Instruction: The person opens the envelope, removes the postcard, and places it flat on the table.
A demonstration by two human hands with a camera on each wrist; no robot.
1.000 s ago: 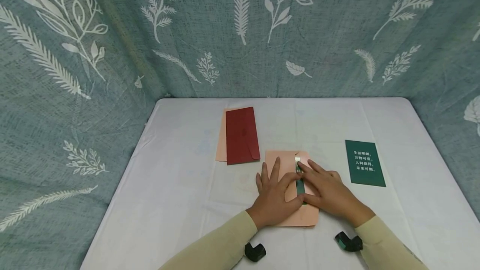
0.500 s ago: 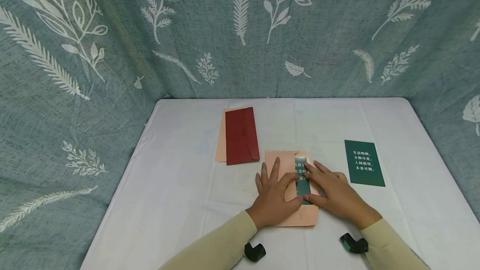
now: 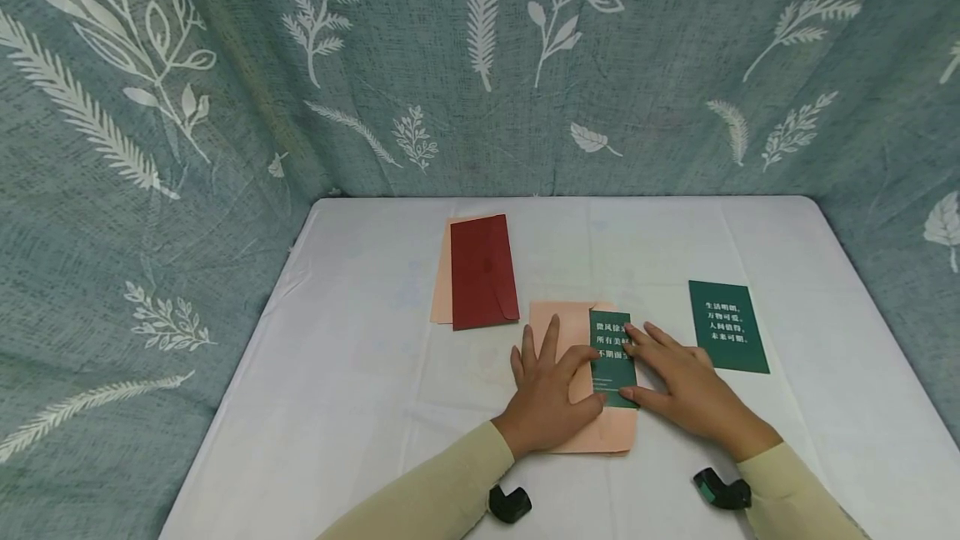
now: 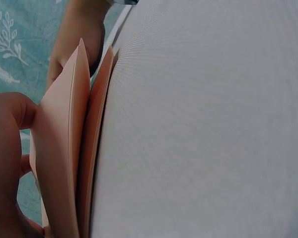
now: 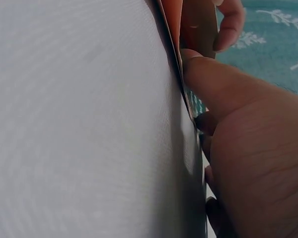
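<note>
A peach envelope (image 3: 558, 323) lies in front of the person, its layers gaping in the left wrist view. A dark green card (image 3: 615, 375) with white lettering lies over its right part, its left side at the envelope's opening edge. The left hand (image 3: 551, 407) rests on the envelope with spread fingers. Its index finger and thumb tips reach the card's left side. The right hand (image 3: 686, 386) touches the card's right side with nearly straight fingers and thumb. In the right wrist view its thumb (image 5: 208, 79) lies at the card's edge. What lies beneath the fingertips is hidden.
A second green card (image 3: 729, 327) with white lettering lies to the right. Farther back on the white-covered table (image 3: 360, 340) a red envelope (image 3: 483, 273) overlaps a peach one (image 3: 442, 282). A patterned teal cloth (image 3: 480, 140) hangs behind the table.
The right hand has moved rightward with the green card, which shows much wider beside the envelope's opening edge, its lettering now visible. The left hand has stayed put.
</note>
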